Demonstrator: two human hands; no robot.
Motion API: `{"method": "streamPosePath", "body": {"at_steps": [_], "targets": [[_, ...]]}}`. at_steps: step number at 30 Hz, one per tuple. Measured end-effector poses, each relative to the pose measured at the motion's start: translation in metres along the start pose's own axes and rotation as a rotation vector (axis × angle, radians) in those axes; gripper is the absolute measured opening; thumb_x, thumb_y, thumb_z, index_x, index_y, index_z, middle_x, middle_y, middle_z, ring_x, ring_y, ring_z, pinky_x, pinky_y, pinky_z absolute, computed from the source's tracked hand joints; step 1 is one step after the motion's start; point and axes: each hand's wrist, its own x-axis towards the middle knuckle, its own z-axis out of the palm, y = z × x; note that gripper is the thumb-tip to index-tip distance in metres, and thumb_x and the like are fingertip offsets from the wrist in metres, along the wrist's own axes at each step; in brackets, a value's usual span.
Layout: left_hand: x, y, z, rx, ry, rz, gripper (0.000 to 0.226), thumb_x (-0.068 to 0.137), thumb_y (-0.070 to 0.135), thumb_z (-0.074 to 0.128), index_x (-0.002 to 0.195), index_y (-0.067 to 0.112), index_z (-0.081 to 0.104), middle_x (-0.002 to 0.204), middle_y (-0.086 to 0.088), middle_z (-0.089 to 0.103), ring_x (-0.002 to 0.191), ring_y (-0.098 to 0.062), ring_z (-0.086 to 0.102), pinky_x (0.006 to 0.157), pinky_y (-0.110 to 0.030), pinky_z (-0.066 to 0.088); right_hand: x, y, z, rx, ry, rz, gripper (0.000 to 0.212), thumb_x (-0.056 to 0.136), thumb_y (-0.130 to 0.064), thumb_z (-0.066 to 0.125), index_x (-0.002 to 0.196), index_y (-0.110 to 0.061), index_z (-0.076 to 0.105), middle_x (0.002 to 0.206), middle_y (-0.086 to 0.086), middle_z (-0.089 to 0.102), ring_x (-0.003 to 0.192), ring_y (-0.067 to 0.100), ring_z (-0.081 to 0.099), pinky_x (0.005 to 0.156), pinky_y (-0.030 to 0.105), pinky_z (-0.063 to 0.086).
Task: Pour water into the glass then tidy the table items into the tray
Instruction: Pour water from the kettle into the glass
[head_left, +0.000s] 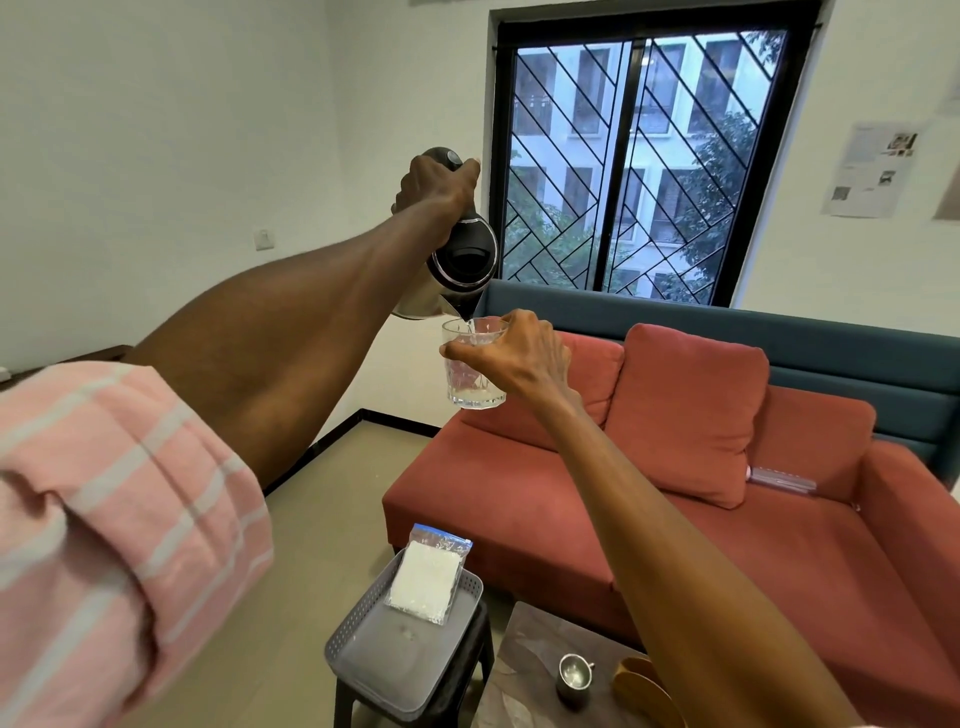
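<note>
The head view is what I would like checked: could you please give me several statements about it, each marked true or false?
1. The left hand holds the kettle tilted, spout over the glass. True.
2. The glass stands on the table. False: the right hand holds it up in the air.
3. The grey tray sits on a dark stool. True.
4. The tray holds nothing. False: a clear bag of white material leans on its far rim.
5. A small metal cup stands on the table. True.
</note>
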Motion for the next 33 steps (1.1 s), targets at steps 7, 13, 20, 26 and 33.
{"method": "streamPosePath", "body": {"at_steps": [7,13,20,26,33], "targets": [[-0.0008,-0.0039,0.0013,0.015,-0.006,0.006,0.032,0.078,0.050,0.064,0.077,0.024,0.046,0.087,0.001,0.057,0.085,-0.025,0.057,0.088,-0.033,0.049,-0.0012,0.0014,0.0044,0.011,0.007,0.006,0.076,0.051,-0.080,0.070,0.073,-0.008,0.062,0.071,0.004,0.070,0.068,0.023,0.066,0.049,0.028,0.036],[-0.0021,-0.0034,0.0024,0.040,-0.016,0.016,0.030,0.078,0.050,0.062,0.085,0.024,0.050,0.089,0.001,0.058,0.087,-0.025,0.057,0.092,-0.036,0.050,-0.0008,0.0022,0.0071,0.027,0.022,0.012,0.074,0.049,-0.081,0.070,0.069,-0.010,0.057,0.070,0.004,0.066,0.063,0.017,0.059,0.047,0.026,0.033],[-0.0035,-0.0021,0.0028,0.040,-0.011,0.025,0.031,0.077,0.051,0.063,0.082,0.024,0.048,0.087,0.001,0.057,0.084,-0.025,0.056,0.088,-0.034,0.049,0.0011,0.0039,0.0087,0.024,0.030,0.014,0.074,0.049,-0.081,0.069,0.069,-0.011,0.056,0.068,0.002,0.065,0.054,0.019,0.049,0.048,0.027,0.034],[-0.0033,-0.0023,0.0034,0.049,-0.015,0.026,0.032,0.078,0.051,0.061,0.085,0.023,0.050,0.088,0.001,0.057,0.086,-0.025,0.058,0.087,-0.033,0.050,0.0017,0.0049,0.0083,0.024,0.017,0.021,0.069,0.050,-0.081,0.069,0.066,-0.017,0.048,0.065,0.001,0.059,0.053,0.016,0.046,0.048,0.027,0.033],[-0.0052,-0.0022,0.0031,0.053,-0.019,0.026,0.040,0.079,0.052,0.062,0.103,0.019,0.062,0.104,-0.003,0.067,0.096,-0.026,0.061,0.089,-0.033,0.048,0.0019,0.0064,0.0087,0.035,0.009,0.022,0.069,0.050,-0.081,0.070,0.065,-0.018,0.045,0.065,-0.002,0.058,0.049,0.011,0.039,0.048,0.027,0.031]]}}
